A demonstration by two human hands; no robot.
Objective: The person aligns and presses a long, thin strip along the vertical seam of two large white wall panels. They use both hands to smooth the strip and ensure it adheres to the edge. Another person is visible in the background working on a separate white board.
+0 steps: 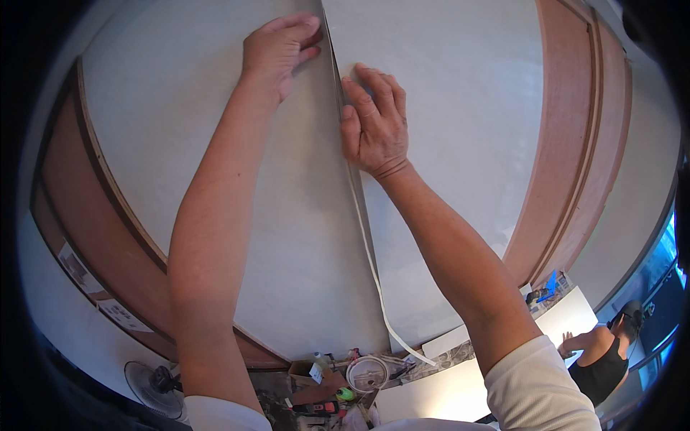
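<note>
A long thin strip [372,266] runs down the seam between two pale grey panels [172,122], its lower end curling away loose. My left hand [284,54] is at the top, just left of the seam, fingers apart and slightly bent, their tips near the seam's edge. Lower and to the right, my right hand [375,118] rests with fingertips along the seam, fingers apart and bent, beside the strip's upper part. Whether either hand's fingertips press the strip or the panel is hard to tell.
Brown wooden frames [564,136] edge the panels. Below are a fan [144,388], a round bucket [366,373], assorted tools and a white board [424,402]. At lower right a person [596,366] in a dark sleeveless top works beside a pale surface.
</note>
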